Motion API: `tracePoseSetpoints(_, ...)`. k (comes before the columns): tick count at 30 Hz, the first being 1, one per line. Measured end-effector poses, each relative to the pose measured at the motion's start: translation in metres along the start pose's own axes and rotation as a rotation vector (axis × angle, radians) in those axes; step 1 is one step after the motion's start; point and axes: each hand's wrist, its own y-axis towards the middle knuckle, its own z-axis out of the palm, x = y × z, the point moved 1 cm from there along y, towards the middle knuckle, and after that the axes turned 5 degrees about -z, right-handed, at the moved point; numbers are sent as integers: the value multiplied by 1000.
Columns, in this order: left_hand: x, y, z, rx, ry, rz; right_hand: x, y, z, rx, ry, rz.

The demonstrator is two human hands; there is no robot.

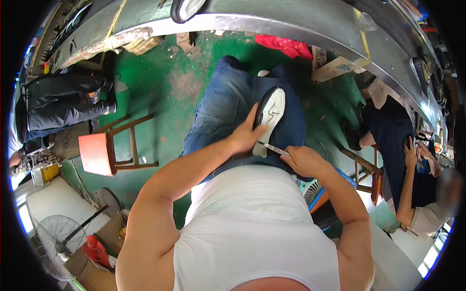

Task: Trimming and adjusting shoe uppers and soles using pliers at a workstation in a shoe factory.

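Observation:
A shoe with a white sole face and a dark ribbed edge lies lengthwise on my thighs, its toe pointing away from me. My left hand grips it from the left side, thumb across the white face. In my right hand is a slim, light-coloured, pen-like tool. The tool's dark tip points left, at the near end of the shoe close to my left thumb. Whether the tip touches the shoe I cannot tell.
A long metal workbench runs along the far side, with another shoe on it. An orange-topped stool stands left; a standing fan is lower left. Co-workers sit at both sides. A red bag lies under the bench.

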Motion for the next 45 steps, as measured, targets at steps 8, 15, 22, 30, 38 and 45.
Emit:
tracePoseSetpoints(8,33,-11,6,319,-76,62,3,-10,-36,181,259,91)
tracePoseSetpoints(15,32,-7,10,279,-27,47,20,12,1,-256,152,-25)
tracePoseSetpoints(22,34,-7,8,319,-165,80,23,16,-2,-168,-42,-24)
tracePoseSetpoints(30,28,-6,11,269,-78,108,21,42,-47,-385,84,65)
tracePoseSetpoints(38,4,50,-6,-9,-163,-68,-60,27,21,-441,1059,216)
tracePoseSetpoints(45,-92,30,-79,210,-680,76,-73,23,28,-371,1216,245)
